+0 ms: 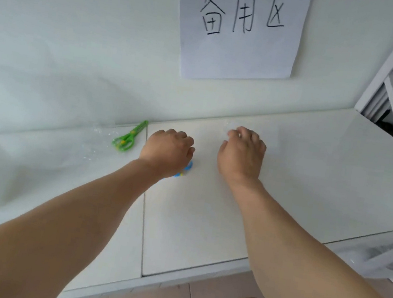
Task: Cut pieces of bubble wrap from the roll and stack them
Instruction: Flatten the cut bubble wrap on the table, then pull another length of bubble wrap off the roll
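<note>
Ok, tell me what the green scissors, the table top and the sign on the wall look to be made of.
Green scissors: handles look like moulded plastic, bright and uniformly coloured; the blades are too small to judge.
Table top: a hard, glossy white surface, perhaps laminate or glass, since it mirrors the light softly.
Sign: thin white paper, matte, slightly creased, with black handwritten characters.

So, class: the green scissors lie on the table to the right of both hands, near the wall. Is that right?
Not quite. In the head view the green scissors lie on the table near the wall, but to the left of both hands: they sit beyond the left hand, with the right hand farther off.
</note>
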